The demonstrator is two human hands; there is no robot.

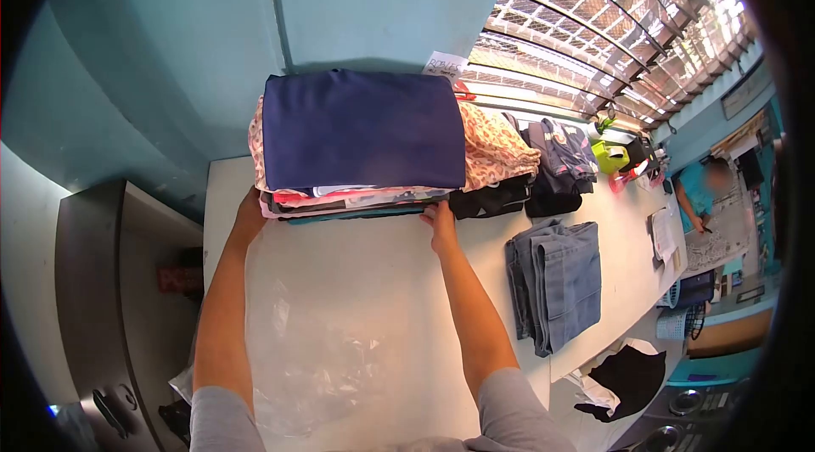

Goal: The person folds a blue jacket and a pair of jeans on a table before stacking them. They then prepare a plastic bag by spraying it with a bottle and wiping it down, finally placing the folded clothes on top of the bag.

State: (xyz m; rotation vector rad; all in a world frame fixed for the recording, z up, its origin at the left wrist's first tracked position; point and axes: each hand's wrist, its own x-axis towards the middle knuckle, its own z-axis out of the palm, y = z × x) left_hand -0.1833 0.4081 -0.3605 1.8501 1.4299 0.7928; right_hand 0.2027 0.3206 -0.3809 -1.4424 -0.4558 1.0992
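Note:
A stack of folded clothes (365,134) sits on the white table (382,265) against the blue wall, topped by a navy blue folded cloth. Thinner layers in pink, red, grey, black and teal show along its front edge. My left hand (249,216) grips the stack's lower left corner, its fingers partly hidden behind the cloth. At the lower right, my right hand (440,224) holds the front edge with fingers against the bottom layers. Between my forearms lies a clear plastic sheet or bag (314,359) on the tabletop.
Folded jeans (556,282) lie right of my right arm. Leopard-print cloth (497,146) and dark folded clothes (564,159) sit beside the stack below a barred window (594,28). A dark cabinet (93,282) stands left. A person (698,197) works at another table, far right.

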